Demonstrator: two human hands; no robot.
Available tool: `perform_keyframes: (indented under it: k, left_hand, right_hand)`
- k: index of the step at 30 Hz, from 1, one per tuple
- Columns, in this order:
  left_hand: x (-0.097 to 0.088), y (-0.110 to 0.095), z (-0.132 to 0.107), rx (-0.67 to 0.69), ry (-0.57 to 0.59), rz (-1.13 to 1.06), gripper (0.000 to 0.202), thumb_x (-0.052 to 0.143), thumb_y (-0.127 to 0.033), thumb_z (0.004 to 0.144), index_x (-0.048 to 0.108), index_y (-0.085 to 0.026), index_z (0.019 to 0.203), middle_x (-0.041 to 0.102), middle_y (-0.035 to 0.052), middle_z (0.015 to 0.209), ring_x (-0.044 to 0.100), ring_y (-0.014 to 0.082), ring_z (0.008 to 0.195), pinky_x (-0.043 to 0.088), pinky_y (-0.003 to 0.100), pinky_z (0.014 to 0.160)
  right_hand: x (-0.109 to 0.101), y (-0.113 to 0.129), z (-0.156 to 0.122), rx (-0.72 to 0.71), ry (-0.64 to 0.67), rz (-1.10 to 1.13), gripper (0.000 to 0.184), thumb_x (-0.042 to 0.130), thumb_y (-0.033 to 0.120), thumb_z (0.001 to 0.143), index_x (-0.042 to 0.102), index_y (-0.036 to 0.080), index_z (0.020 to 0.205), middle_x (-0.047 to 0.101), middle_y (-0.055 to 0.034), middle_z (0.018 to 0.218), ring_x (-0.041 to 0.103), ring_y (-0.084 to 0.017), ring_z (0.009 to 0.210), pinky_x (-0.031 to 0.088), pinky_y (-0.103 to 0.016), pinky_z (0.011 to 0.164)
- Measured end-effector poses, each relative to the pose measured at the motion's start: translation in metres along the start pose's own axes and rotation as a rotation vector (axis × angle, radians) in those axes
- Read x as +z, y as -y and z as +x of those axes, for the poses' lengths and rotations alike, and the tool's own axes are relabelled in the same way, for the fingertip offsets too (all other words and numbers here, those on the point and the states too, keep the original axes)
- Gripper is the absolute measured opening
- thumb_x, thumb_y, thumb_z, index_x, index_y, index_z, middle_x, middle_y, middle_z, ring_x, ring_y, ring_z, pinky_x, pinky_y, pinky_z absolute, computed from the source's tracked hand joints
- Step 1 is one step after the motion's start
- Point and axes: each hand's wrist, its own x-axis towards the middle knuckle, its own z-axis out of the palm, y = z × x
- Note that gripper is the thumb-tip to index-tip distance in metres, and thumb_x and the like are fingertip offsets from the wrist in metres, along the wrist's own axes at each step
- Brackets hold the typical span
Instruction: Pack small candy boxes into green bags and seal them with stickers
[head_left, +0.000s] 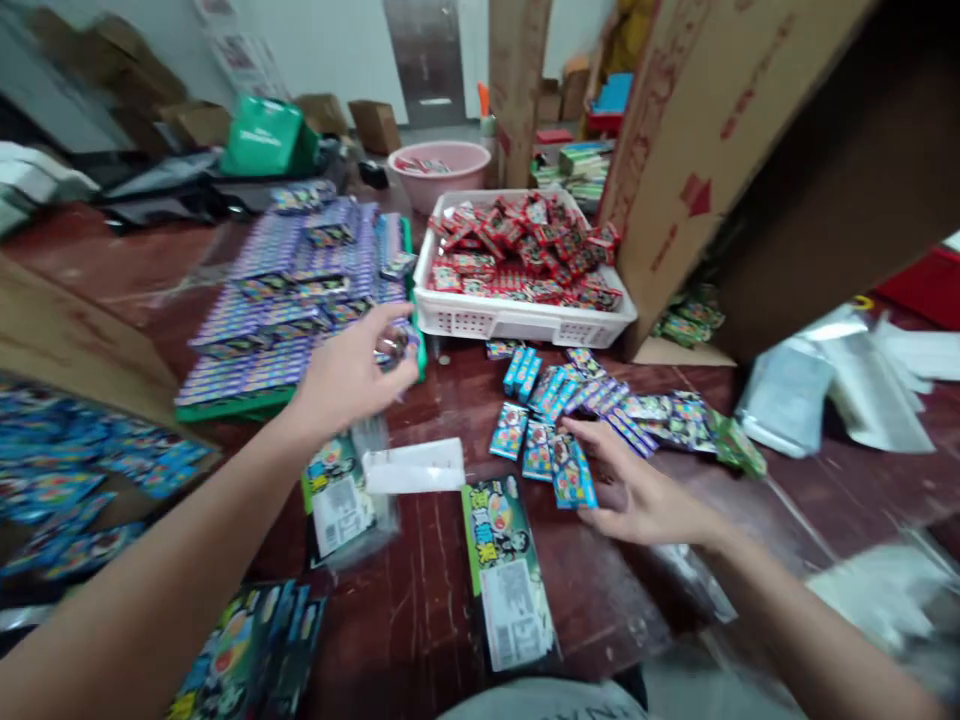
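Note:
My left hand (352, 375) reaches toward the near edge of the purple packet stack (292, 290), its fingers curled round a small packet (394, 345) that is blurred. My right hand (637, 490) lies on the dark red table (420, 600), fingers closed on a blue packet (574, 475) at the near end of a row of small blue packets (555, 400). Two flat green-and-black printed bags (506, 570) (341, 495) lie between my arms, with a white strip (412, 465) beside them.
A white basket (517, 320) full of red packets stands behind the blue row. A large cardboard box (750, 170) rises at right, a pink basin (439, 170) at the back. Blue packets (67, 490) fill a carton at left; clear plastic bags (825, 390) lie at right.

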Motion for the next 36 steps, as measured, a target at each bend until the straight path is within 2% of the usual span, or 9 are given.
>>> perform_keyframes:
  k: [4, 7, 10, 15, 20, 25, 28, 33, 36]
  left_hand:
    - [0.084, -0.070, -0.081, -0.064, 0.553, -0.898, 0.033, 0.055, -0.025, 0.085, 0.055, -0.020, 0.118, 0.070, 0.0061, 0.107, 0.069, 0.0191, 0.092, 0.056, 0.036, 0.083]
    - [0.148, -0.107, -0.120, -0.134, 0.730, -1.038, 0.036, 0.054, -0.013, 0.080, 0.054, -0.019, 0.115, 0.070, 0.0068, 0.112, 0.068, 0.0191, 0.102, 0.056, 0.036, 0.089]
    - [0.173, -0.121, -0.131, -0.038, 0.703, -0.833, 0.042, 0.050, -0.010, 0.082, 0.055, -0.019, 0.124, 0.064, 0.0108, 0.131, 0.062, 0.0222, 0.120, 0.051, 0.041, 0.103]
    - [0.167, -0.131, -0.142, 0.256, 0.520, -0.238, 0.068, 0.067, -0.034, 0.083, 0.045, -0.018, 0.146, 0.031, 0.0133, 0.163, 0.028, 0.0354, 0.150, 0.027, 0.055, 0.123]
    - [0.192, -0.145, -0.150, 0.245, 0.555, -0.060, 0.089, 0.076, -0.038, 0.075, 0.037, -0.015, 0.152, 0.052, 0.0166, 0.146, 0.048, 0.0376, 0.131, 0.038, 0.056, 0.114]
    - [0.212, -0.156, -0.137, 0.286, 0.519, -0.133, 0.117, 0.081, -0.040, 0.074, 0.006, -0.015, 0.160, 0.040, 0.0211, 0.156, 0.041, 0.0373, 0.141, 0.038, 0.053, 0.115]
    - [0.192, -0.146, -0.137, 0.232, 0.493, -0.096, 0.144, 0.091, -0.050, 0.060, -0.006, -0.013, 0.159, 0.027, 0.0263, 0.161, 0.031, 0.0417, 0.147, 0.038, 0.056, 0.115]
    - [0.139, -0.122, -0.140, 0.224, 0.456, 0.037, 0.099, 0.079, -0.045, 0.077, 0.023, -0.024, 0.157, 0.047, 0.0151, 0.152, 0.042, 0.0369, 0.140, 0.036, 0.056, 0.115]
    - [0.126, -0.115, -0.137, 0.250, 0.452, 0.077, 0.109, 0.082, -0.049, 0.072, 0.020, -0.024, 0.158, 0.043, 0.0154, 0.156, 0.039, 0.0376, 0.143, 0.035, 0.056, 0.115]
  right_hand:
    - [0.013, -0.009, -0.088, 0.281, -0.015, 0.254, 0.084, 0.065, 0.025, 0.087, 0.018, 0.028, 0.156, 0.036, -0.0149, 0.159, 0.042, -0.027, 0.144, 0.041, -0.047, 0.116]
    - [0.011, -0.018, -0.124, 0.350, -0.019, 0.232, 0.083, 0.069, 0.026, 0.084, 0.024, 0.025, 0.154, 0.042, -0.0159, 0.155, 0.046, -0.028, 0.142, 0.042, -0.047, 0.115]
    - [-0.003, -0.030, -0.144, 0.335, 0.008, 0.050, 0.086, 0.072, 0.027, 0.081, 0.027, 0.023, 0.154, 0.044, -0.0167, 0.154, 0.044, -0.031, 0.142, 0.034, -0.053, 0.119]
    - [-0.016, -0.045, -0.152, 0.225, 0.090, -0.243, 0.092, 0.073, 0.035, 0.082, 0.022, 0.023, 0.157, 0.039, -0.0175, 0.157, 0.033, -0.035, 0.148, 0.012, -0.067, 0.122]
    - [-0.008, -0.045, -0.146, 0.171, 0.028, -0.232, 0.089, 0.071, 0.035, 0.085, 0.021, 0.027, 0.158, 0.047, -0.0140, 0.152, 0.044, -0.032, 0.141, 0.016, -0.063, 0.123]
    - [-0.010, -0.039, -0.143, 0.174, -0.208, -0.146, 0.097, 0.072, 0.041, 0.085, 0.013, 0.025, 0.160, 0.044, -0.0142, 0.155, 0.038, -0.035, 0.146, 0.021, -0.062, 0.122]
    - [-0.009, -0.032, -0.130, 0.117, -0.155, -0.081, 0.102, 0.073, 0.041, 0.085, 0.007, 0.026, 0.161, 0.046, -0.0135, 0.154, 0.039, -0.034, 0.145, 0.016, -0.063, 0.123]
    - [0.009, -0.019, -0.101, -0.002, -0.100, 0.037, 0.099, 0.071, 0.029, 0.081, 0.011, 0.029, 0.159, 0.043, -0.0132, 0.150, 0.042, -0.033, 0.141, 0.034, -0.053, 0.118]
    - [0.026, -0.014, -0.089, -0.087, -0.106, 0.152, 0.089, 0.069, 0.021, 0.072, 0.029, 0.029, 0.151, 0.042, -0.0130, 0.144, 0.043, -0.031, 0.139, 0.043, -0.046, 0.111]
